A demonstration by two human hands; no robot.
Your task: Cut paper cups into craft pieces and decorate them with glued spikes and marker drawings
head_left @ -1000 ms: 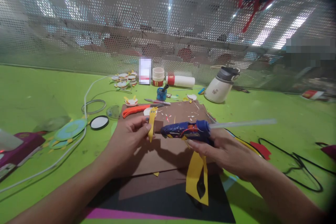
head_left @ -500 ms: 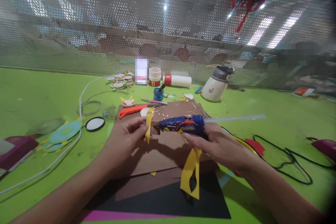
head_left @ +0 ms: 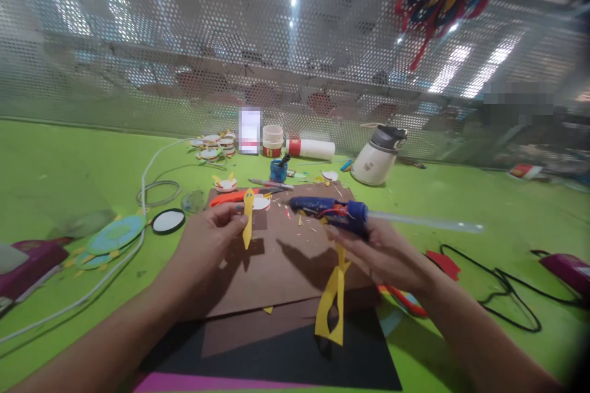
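Observation:
Between thumb and fingers my left hand (head_left: 219,236) pinches a narrow yellow paper cutout (head_left: 247,221) with a rounded, dotted top and a pointed lower end. My right hand (head_left: 382,255) is wrapped round a blue hot glue gun (head_left: 329,212), its nozzle pointing left toward the cutout but apart from it. A clear glue stick (head_left: 428,221) juts from the back of the gun. Below my right hand hangs a yellow paper scrap (head_left: 330,310) with a hole cut in it; how it is held is hidden. Under both hands lies a brown board (head_left: 286,276).
An orange utility knife (head_left: 233,198) and a white disc (head_left: 261,202) lie at the board's far edge. Behind stand a blue pot (head_left: 278,171), a white jar (head_left: 273,141) and a bottle (head_left: 375,159). Cables (head_left: 142,190) run along the left; a black cord (head_left: 502,273) loops at the right.
The glue gun's nozzle has moved right, away from the yellow cutout. My left hand has shifted slightly left with the cutout. The view has tilted a little.

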